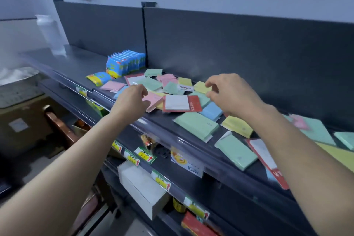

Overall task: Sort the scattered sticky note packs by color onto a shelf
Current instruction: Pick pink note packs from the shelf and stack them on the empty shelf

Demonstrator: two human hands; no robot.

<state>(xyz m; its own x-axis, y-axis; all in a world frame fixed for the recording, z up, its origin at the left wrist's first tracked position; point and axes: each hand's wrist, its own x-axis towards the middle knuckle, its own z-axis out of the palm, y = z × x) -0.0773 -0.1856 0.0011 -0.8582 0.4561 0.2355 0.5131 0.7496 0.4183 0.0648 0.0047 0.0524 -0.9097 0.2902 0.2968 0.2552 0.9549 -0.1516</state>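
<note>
head view: sticky note packs in pink, green, yellow and blue lay scattered on a dark shelf. left hand curled at a pink pack, grip unclear; right hand hovered loosely curled, empty, above a yellow pack.

Matt dark metal shelf; glossy plastic-wrapped paper sticky note packs
</note>
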